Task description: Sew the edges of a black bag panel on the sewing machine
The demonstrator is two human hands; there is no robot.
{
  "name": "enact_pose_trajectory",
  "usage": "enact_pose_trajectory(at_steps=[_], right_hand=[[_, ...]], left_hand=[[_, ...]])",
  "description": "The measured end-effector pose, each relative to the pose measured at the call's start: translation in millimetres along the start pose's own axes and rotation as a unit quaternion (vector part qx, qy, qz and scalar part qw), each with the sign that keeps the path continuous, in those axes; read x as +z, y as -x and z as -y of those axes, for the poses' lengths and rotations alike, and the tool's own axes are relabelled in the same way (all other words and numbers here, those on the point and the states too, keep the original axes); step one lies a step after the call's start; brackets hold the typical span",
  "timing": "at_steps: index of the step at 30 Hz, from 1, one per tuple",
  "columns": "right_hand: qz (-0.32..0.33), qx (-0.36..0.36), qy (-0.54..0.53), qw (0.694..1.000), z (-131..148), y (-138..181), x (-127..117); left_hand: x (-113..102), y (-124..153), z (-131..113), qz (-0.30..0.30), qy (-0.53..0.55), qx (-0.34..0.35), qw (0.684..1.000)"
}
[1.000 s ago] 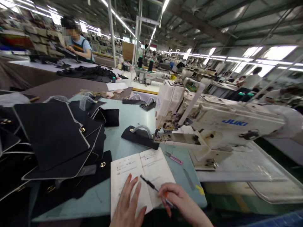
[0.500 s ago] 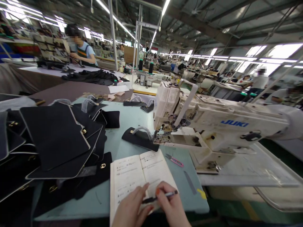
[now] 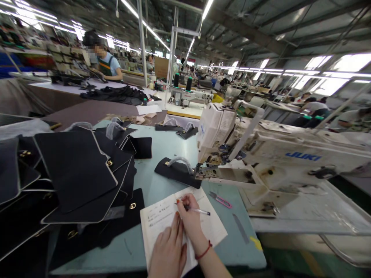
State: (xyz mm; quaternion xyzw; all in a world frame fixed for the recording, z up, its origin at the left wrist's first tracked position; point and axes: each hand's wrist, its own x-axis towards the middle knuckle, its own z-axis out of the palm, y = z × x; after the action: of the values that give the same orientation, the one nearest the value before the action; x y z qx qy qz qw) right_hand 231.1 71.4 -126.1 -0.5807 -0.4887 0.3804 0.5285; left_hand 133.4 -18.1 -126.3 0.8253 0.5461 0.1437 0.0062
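An open notebook (image 3: 213, 220) with handwritten lines lies on the pale green table in front of me. My right hand (image 3: 189, 222), with a red cord at the wrist, grips a pen (image 3: 201, 211) near the top of the pages, its tip close to the fold. My left hand (image 3: 169, 247) rests flat on the lower part of the notebook, fingers stretched out and touching or nearly touching the right hand. Pink-handled thread snips (image 3: 222, 200) lie beyond the right page. Close by is a thin grey blade-like strip (image 3: 240, 227).
Black bag panels (image 3: 75, 173) with gold clasps are piled at left. A black flap with a wrapped handle (image 3: 176, 173) lies beside the sewing machine (image 3: 275, 158), which fills the right. A co-worker (image 3: 108, 65) sits at a table at the back left.
My right hand has moved with the pen up the notebook to near its top. My left hand has flattened on the page. The view has shifted slightly left.
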Motion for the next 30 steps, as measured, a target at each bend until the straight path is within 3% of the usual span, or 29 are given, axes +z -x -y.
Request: enact_pose_trajectory(at_steps=[10, 16, 23, 30], right_hand=[[0.037, -0.060, 0.152, 0.986, -9, 10, -11], [0.062, -0.060, 0.181, 0.980, -11, 10, -12], [0.078, -0.071, 0.227, 0.968, -6, 12, -12], [0.087, -0.102, 0.258, 0.957, -7, 12, -11]], left_hand=[[-11, -10, -3, 0.048, 0.062, -0.013, 0.997], [-3, -3, -1, -0.011, 0.062, -0.028, 0.998], [-4, -4, -3, 0.021, 0.073, -0.027, 0.997], [3, -3, -3, 0.001, 0.086, -0.039, 0.996]])
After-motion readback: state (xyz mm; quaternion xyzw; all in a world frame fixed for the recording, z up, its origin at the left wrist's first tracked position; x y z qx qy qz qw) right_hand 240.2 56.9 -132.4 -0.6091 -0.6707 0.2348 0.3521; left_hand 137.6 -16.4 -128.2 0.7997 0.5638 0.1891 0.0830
